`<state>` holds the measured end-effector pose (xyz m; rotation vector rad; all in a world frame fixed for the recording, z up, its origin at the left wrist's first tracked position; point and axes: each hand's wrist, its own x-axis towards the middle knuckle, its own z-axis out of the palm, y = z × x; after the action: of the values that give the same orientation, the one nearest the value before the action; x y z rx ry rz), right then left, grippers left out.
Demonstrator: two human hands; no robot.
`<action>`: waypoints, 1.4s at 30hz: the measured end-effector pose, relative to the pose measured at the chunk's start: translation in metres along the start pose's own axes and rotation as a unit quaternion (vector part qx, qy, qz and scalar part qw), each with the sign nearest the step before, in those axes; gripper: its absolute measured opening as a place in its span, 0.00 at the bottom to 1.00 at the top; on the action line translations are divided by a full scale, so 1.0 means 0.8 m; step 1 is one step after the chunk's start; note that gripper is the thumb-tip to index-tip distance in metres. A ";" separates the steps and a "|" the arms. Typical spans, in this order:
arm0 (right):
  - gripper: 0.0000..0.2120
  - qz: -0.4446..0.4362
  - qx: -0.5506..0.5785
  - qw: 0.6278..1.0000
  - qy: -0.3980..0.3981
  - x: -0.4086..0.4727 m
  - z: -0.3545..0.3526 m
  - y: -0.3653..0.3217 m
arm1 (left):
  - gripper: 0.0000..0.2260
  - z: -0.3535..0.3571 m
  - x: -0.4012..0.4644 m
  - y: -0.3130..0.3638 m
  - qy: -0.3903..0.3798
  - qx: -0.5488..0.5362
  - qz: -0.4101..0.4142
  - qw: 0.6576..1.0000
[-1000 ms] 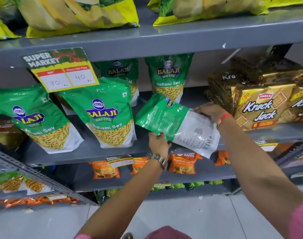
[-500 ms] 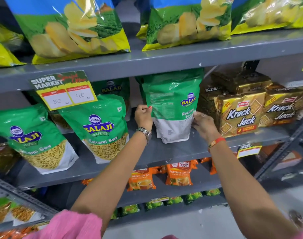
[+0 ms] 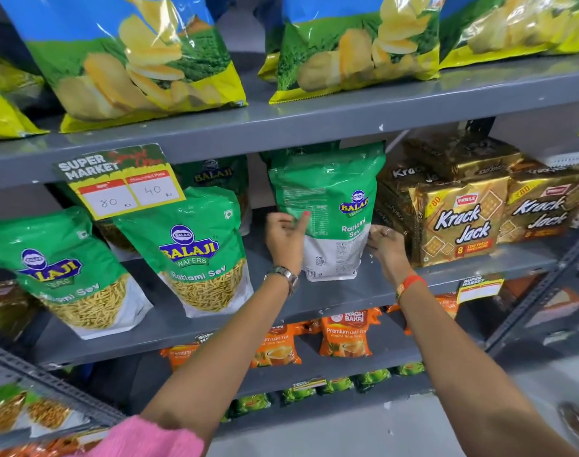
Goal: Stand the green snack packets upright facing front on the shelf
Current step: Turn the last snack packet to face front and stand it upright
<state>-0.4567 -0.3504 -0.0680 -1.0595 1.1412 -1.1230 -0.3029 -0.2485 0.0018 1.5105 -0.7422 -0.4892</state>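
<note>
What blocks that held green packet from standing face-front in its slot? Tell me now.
Nothing visible blocks it. The held green packet already stands on the grey shelf, between the front-facing Balaji packet and the Krack Jack packs. The left hand and right hand flank it; its printed back faces outward.

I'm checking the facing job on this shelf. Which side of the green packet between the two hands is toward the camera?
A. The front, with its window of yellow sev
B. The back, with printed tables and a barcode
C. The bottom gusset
B: the held green packet shows fine-print tables, a white lower panel and a barcode, unlike the front-facing packet beside it.
</note>
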 end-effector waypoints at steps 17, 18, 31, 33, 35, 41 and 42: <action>0.17 0.002 -0.083 0.981 -0.175 -0.065 0.032 0.026 | 0.31 0.018 -0.042 -0.019 -0.027 0.125 0.071 0.989; 0.18 -0.004 -0.088 0.981 -0.172 -0.062 0.033 0.024 | 0.29 0.016 -0.037 -0.021 -0.028 0.119 0.071 0.990; 0.31 -0.014 0.006 0.977 -0.214 0.010 0.016 -0.039 | 0.15 0.001 0.027 -0.013 -0.116 -0.208 -0.071 0.969; 0.28 0.000 -0.005 0.969 -0.247 0.013 0.017 -0.045 | 0.14 0.002 0.045 -0.016 -0.108 -0.200 -0.100 0.969; 0.22 0.017 -0.016 0.961 -0.277 0.017 0.015 -0.044 | 0.14 0.001 0.063 -0.024 -0.107 -0.183 -0.124 0.969; 0.10 -0.016 -0.014 0.971 -0.238 0.006 0.025 -0.040 | 0.12 0.001 0.070 -0.034 -0.057 -0.217 -0.132 0.965; 0.10 -0.025 -0.010 0.973 -0.229 0.003 0.028 -0.040 | 0.13 0.001 0.068 -0.038 -0.039 -0.225 -0.129 0.965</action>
<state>-0.4382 -0.3559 -0.0345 -1.2865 0.7626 -0.8444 -0.2607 -0.2880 -0.0206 1.1660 -0.4524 -0.8571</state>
